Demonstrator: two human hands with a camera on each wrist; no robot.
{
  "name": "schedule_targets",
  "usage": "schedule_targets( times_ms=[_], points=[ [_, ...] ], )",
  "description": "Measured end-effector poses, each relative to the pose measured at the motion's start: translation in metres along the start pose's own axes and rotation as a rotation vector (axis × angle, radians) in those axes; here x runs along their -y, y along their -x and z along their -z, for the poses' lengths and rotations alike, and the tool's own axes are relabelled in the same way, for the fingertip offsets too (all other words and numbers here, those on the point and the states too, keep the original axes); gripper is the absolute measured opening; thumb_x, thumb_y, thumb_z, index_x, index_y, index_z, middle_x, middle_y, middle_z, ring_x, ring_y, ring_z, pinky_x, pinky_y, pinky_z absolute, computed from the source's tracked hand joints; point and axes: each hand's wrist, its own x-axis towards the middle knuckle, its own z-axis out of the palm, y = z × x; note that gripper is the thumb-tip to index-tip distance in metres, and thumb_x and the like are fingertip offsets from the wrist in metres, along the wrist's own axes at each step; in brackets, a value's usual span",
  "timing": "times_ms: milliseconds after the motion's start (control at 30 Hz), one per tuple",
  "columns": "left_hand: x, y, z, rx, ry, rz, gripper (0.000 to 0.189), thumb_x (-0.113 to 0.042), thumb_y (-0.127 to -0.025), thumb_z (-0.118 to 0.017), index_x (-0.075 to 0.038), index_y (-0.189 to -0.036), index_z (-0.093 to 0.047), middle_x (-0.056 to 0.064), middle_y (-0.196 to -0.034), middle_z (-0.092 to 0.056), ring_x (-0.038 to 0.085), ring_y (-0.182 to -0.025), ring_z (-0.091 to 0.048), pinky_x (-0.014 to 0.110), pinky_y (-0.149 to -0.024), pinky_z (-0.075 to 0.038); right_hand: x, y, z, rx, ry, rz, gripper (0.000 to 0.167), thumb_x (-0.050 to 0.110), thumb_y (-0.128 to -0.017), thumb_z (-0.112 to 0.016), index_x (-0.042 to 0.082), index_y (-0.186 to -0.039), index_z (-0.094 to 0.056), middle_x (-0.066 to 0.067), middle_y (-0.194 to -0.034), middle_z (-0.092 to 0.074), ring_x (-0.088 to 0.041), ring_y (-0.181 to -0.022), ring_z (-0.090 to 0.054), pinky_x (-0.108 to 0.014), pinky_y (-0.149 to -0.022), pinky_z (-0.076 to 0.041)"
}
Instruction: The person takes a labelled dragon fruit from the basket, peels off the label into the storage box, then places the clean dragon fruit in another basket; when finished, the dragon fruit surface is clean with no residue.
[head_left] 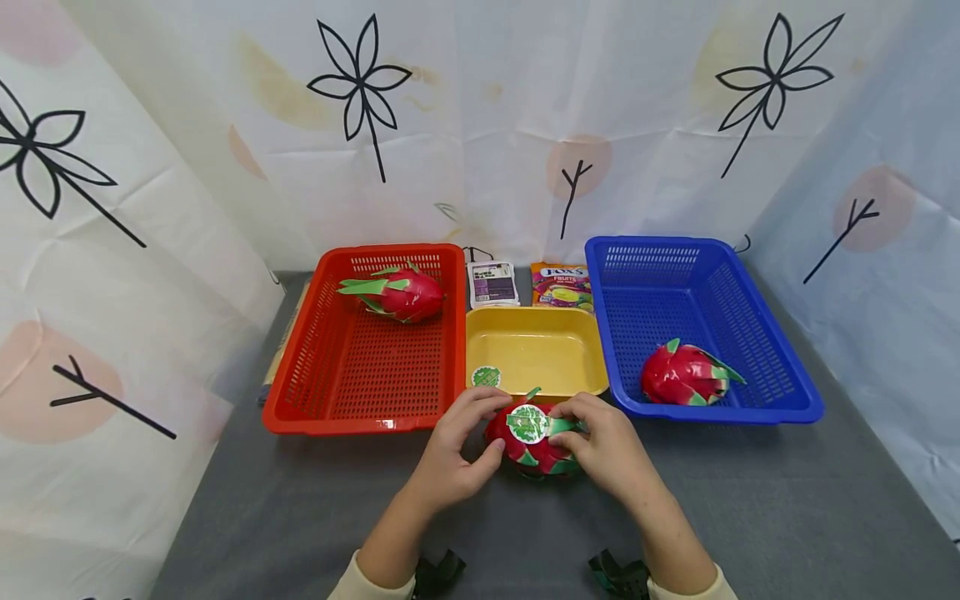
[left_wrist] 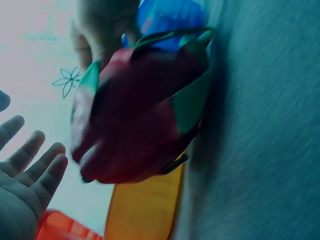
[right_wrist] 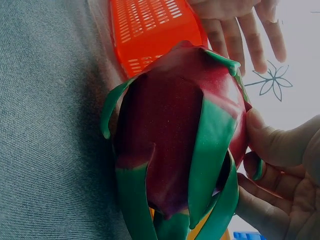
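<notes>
A red dragon fruit [head_left: 517, 450] with green scales sits on the grey table in front of the person, a round green-and-white sticker [head_left: 527, 423] on its upper side. My right hand [head_left: 606, 440] pinches a green scale at the fruit's right end, thumb against the skin in the right wrist view. On the other side is my left hand [head_left: 448, 457]; its fingers [left_wrist: 47, 162] are spread and apart from the fruit in the left wrist view. A similar round sticker [head_left: 486, 377] lies at the yellow tray's [head_left: 540, 315] front left corner.
A red basket [head_left: 363, 422] at left holds one dragon fruit [head_left: 408, 296]. Another dragon fruit [head_left: 681, 372] lies in the blue basket [head_left: 720, 412] at right. Behind the yellow tray are a white-and-purple packet [head_left: 492, 284] and a fruit candy bag [head_left: 562, 286]. Patterned curtains enclose the table.
</notes>
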Motion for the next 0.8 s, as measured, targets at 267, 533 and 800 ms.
schedule_targets(
  times_ms=[267,533,800],
  points=[
    [0.008,0.005,-0.021,0.024,-0.047,0.066,0.053,0.001,-0.084,-0.072,-0.003,-0.136,-0.060,0.011,-0.136,-0.056,0.027,-0.122,-0.055,0.038,-0.094,-0.056,-0.001,0.000,0.000,0.001,0.000,0.009,0.022,0.010,-0.079,-0.088,0.016,-0.097,-0.076,0.008,-0.095,-0.066,-0.014,-0.090,-0.059,-0.041,-0.080,-0.055],
    [0.022,0.011,-0.030,0.053,-0.072,0.234,0.058,-0.007,-0.087,-0.072,-0.008,-0.143,-0.057,0.004,-0.142,-0.051,0.022,-0.127,-0.052,0.034,-0.100,-0.052,0.001,0.001,0.000,0.006,-0.003,0.000,0.023,0.010,-0.078,-0.089,0.016,-0.097,-0.077,0.007,-0.095,-0.067,-0.014,-0.091,-0.059,-0.041,-0.082,-0.056],
    [0.026,0.013,-0.029,0.041,0.011,0.299,0.057,-0.009,-0.088,-0.072,-0.011,-0.143,-0.057,0.004,-0.141,-0.052,0.023,-0.126,-0.052,0.034,-0.099,-0.052,0.002,0.000,0.001,0.042,-0.051,-0.040,0.026,0.015,-0.080,-0.088,0.015,-0.104,-0.077,0.005,-0.101,-0.067,-0.016,-0.097,-0.061,-0.038,-0.082,-0.059]
  ],
)
